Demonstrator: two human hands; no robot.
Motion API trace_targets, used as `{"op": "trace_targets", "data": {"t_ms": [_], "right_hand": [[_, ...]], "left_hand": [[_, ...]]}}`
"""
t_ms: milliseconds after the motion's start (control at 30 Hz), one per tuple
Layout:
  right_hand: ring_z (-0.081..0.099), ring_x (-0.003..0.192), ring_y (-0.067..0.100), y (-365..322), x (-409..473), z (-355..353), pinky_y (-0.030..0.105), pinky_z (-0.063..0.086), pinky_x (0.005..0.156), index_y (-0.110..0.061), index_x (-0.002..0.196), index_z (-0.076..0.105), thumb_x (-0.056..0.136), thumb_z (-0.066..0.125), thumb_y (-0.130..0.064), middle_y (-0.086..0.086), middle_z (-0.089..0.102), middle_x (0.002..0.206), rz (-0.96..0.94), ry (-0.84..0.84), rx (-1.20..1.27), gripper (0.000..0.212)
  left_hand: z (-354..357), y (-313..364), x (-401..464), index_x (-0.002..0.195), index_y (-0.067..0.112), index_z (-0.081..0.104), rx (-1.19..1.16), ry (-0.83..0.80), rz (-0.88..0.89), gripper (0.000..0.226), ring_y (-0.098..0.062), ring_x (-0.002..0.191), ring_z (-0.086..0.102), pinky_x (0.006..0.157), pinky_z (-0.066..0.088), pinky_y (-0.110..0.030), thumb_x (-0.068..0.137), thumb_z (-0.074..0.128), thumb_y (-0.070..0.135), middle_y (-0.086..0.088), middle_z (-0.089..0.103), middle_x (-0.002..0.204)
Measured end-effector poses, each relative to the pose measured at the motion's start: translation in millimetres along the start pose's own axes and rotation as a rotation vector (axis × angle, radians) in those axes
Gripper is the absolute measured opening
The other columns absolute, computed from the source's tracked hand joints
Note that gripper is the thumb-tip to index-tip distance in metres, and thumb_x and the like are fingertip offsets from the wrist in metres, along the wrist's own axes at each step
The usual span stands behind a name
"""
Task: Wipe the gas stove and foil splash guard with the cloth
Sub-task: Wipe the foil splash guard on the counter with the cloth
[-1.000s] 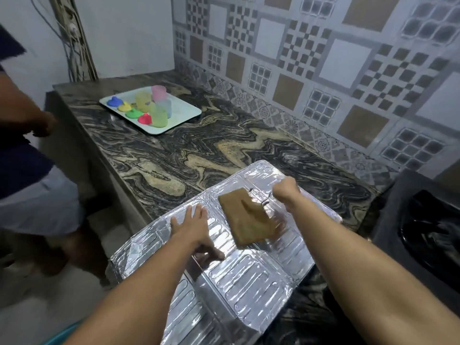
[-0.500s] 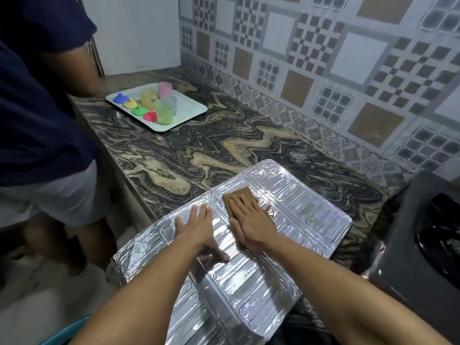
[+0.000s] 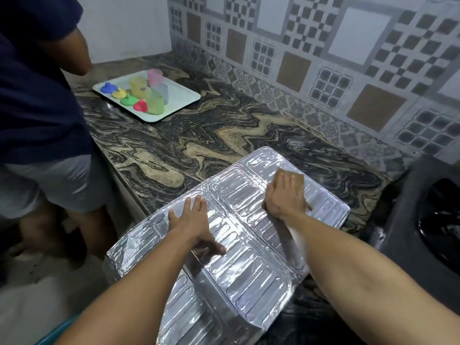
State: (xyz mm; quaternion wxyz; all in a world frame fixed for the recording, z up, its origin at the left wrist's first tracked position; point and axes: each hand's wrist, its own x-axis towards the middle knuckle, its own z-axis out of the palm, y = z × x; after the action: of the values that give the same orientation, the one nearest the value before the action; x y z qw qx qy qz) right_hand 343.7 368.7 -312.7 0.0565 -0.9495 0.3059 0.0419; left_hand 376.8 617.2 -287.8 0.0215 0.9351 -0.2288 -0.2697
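From the head camera, the right hand (image 3: 286, 195) is pressing the brown cloth (image 3: 295, 176) with flat, straight fingers against the foil splash guard (image 3: 249, 265), which is lying flat near the countertop's (image 3: 199, 145) front edge and overhanging it. The left hand (image 3: 191, 220) is steadying the foil, fingers spread wide. Wiping seems to be underway on the far panel; the nearer panels and the gas stove (image 3: 423, 220) at the right likely remain. Open counter is lying between the foil and the tray (image 3: 184, 95) near the far left corner.

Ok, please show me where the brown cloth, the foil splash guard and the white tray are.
cloth (image 3: 296, 178), head view, far corner beyond the fingers.
foil splash guard (image 3: 251, 277), head view, bare ribbed middle panel.
tray (image 3: 184, 97), head view, bare right part.
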Motion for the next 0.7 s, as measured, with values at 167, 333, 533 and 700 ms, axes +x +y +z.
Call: {"op": "trace_targets", "data": {"t_ms": [167, 333, 533, 700], "right_hand": [[-0.009, 0.149, 0.029, 24.2, -6.7, -8.1, 0.054, -0.006, 0.118, -0.008, 0.153, -0.005, 0.101, 0.009, -0.04, 0.009, -0.007, 0.163, 0.292, -0.066, 0.104, 0.063], [-0.012, 0.149, 0.031, -7.0, -27.6, -6.4, 0.051, -0.01, 0.118, -0.009, 0.153, -0.007, 0.102, 0.013, -0.04, 0.009, -0.01, 0.162, 0.001, -0.11, 0.041, 0.063], [0.008, 0.147, 0.032, 30.8, -34.3, -9.3, 0.05, 0.011, 0.115, -0.011, 0.153, 0.009, 0.096, 0.044, -0.037, 0.008, 0.009, 0.161, 0.344, 0.013, 0.13, 0.072], [0.031, 0.127, 0.036, 16.6, -41.5, -20.6, 0.05, 0.027, 0.105, -0.002, 0.14, 0.037, 0.094, 0.045, -0.011, 0.019, 0.039, 0.141, 0.494, 0.144, 0.162, 0.047]], "left_hand": [[0.6, 0.4, -1.4, 0.154, 0.015, -0.012, -0.012, 0.003, 0.012, 0.153, -0.029, 0.147, -0.016, 0.114, -0.001, -0.065, 0.045, 0.074, 0.078, -0.004, -0.019, 0.16], [-2.5, 1.6, -0.4, 0.153, 0.012, -0.012, -0.006, -0.015, 0.016, 0.154, -0.031, 0.147, -0.015, 0.113, 0.001, -0.066, 0.044, 0.075, 0.077, -0.006, -0.019, 0.16], [-5.6, 3.4, -1.1, 0.153, 0.009, -0.012, 0.035, -0.043, 0.011, 0.152, -0.032, 0.148, -0.013, 0.113, 0.004, -0.067, 0.047, 0.076, 0.075, -0.008, -0.018, 0.161], [-8.1, 7.3, -2.9, 0.153, 0.009, -0.011, 0.042, -0.036, 0.001, 0.15, -0.032, 0.148, -0.01, 0.113, 0.008, -0.066, 0.05, 0.077, 0.073, -0.009, -0.016, 0.161]]}}
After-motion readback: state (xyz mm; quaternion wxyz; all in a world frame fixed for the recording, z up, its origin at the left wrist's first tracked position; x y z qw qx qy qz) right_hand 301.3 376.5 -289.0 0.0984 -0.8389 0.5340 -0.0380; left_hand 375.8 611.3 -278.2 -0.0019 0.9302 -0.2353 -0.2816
